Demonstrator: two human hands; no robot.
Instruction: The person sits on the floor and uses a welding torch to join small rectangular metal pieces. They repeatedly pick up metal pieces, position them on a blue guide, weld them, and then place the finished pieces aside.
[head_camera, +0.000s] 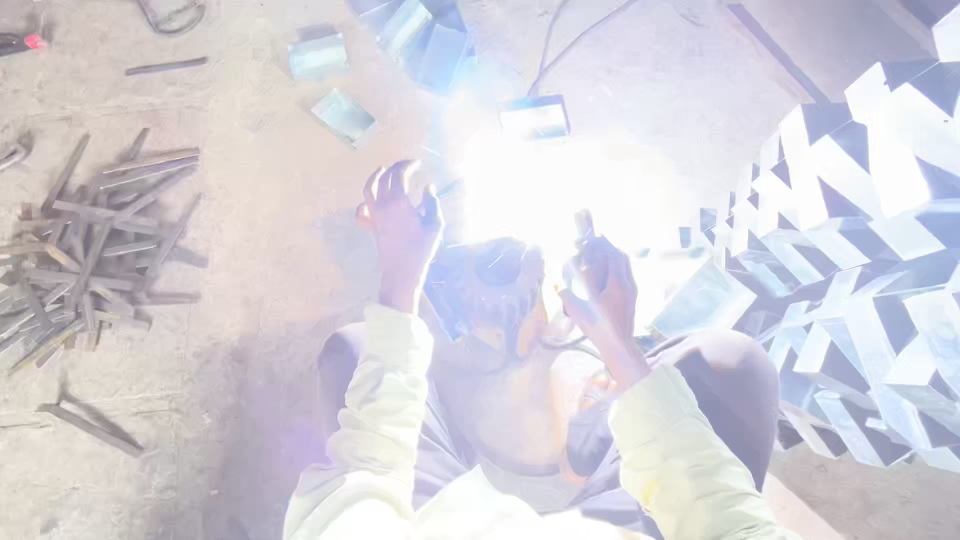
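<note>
A stack of square metal tubes (860, 260) lay right of the right hand (600, 290), which was closed on a welding holder (583, 228). Flat bars (90, 250) lay far left of the left hand (400, 225), fingers curled, grip unclear in glare.

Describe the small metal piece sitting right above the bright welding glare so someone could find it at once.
Start at the white welding glare between the left hand and right hand. Just above it lies a small metal block on the sandy floor. Unlike the similar pieces further left, it sits at the glare's upper edge.
</note>
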